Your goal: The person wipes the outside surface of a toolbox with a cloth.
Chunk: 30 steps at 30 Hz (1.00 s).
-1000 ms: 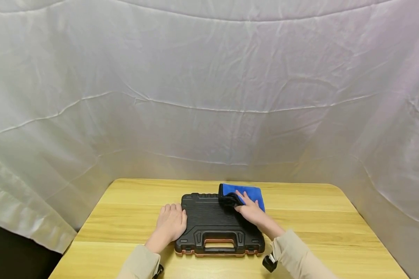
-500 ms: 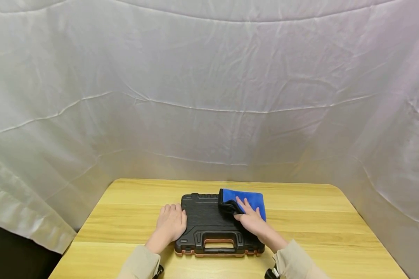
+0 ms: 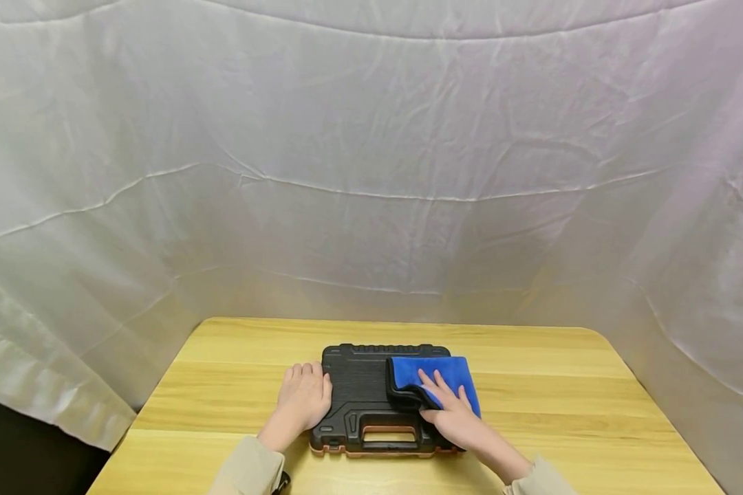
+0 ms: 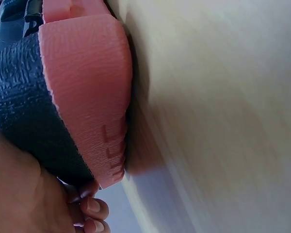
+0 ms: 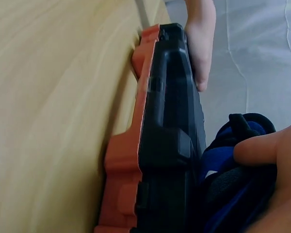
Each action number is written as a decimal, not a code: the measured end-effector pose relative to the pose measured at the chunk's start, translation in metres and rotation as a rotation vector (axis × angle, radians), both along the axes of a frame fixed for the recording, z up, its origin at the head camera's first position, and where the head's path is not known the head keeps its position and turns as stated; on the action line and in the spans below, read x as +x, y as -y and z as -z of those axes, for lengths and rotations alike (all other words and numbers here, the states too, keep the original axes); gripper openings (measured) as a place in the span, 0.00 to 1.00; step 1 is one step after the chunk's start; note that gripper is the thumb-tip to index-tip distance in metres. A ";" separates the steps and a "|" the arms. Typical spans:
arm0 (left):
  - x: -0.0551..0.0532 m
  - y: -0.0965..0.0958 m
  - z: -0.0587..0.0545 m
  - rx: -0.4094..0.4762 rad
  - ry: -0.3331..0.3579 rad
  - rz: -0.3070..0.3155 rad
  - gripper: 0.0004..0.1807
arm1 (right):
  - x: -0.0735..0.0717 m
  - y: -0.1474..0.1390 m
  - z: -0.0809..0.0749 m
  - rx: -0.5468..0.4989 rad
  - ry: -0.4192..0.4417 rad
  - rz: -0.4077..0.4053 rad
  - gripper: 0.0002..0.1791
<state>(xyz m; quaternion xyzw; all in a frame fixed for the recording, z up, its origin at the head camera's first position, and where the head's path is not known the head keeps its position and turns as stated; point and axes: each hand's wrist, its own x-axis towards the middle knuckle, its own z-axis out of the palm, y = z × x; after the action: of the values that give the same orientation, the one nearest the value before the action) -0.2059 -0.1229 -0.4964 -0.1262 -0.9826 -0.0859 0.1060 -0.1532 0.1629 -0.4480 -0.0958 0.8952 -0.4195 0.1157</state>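
A black plastic tool case (image 3: 356, 378) with an orange lower shell lies flat on the table, its handle facing the person. At its left edge my left hand (image 3: 303, 395) holds the case; in the left wrist view the fingertips (image 4: 94, 206) are curled by the case's corner. A folded blue cloth (image 3: 408, 370) with black edging covers the right part of the lid and hangs past its right side. My right hand (image 3: 452, 412) presses on this cloth with spread, straight fingers. In the right wrist view the thumb (image 5: 257, 149) lies against the cloth's folds.
The case rests on a light wooden table (image 3: 563, 392). Pale grey curtains (image 3: 371, 240) stand behind the table and at both sides. A dark area (image 3: 31, 447) shows beyond the table's left edge.
My right hand has slid the blue cloth toward the person across the lid, uncovering the case's far right corner. The left hand and the case have stayed in place.
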 end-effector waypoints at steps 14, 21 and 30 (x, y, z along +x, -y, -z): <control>-0.002 0.002 0.005 0.014 -0.014 0.009 0.12 | 0.029 0.012 0.003 -0.118 0.033 0.109 0.33; -0.005 0.005 0.006 0.047 0.003 0.037 0.12 | 0.037 0.023 0.010 -0.147 -0.017 0.122 0.29; -0.005 0.006 0.006 0.051 -0.015 0.055 0.11 | 0.048 0.045 0.020 -0.059 -0.088 0.044 0.32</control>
<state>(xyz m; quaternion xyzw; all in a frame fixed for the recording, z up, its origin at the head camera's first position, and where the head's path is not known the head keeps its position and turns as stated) -0.2109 -0.1289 -0.5025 -0.1512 -0.9754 -0.1130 0.1141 -0.1053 0.1176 -0.4677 -0.0977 0.8886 -0.4435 0.0640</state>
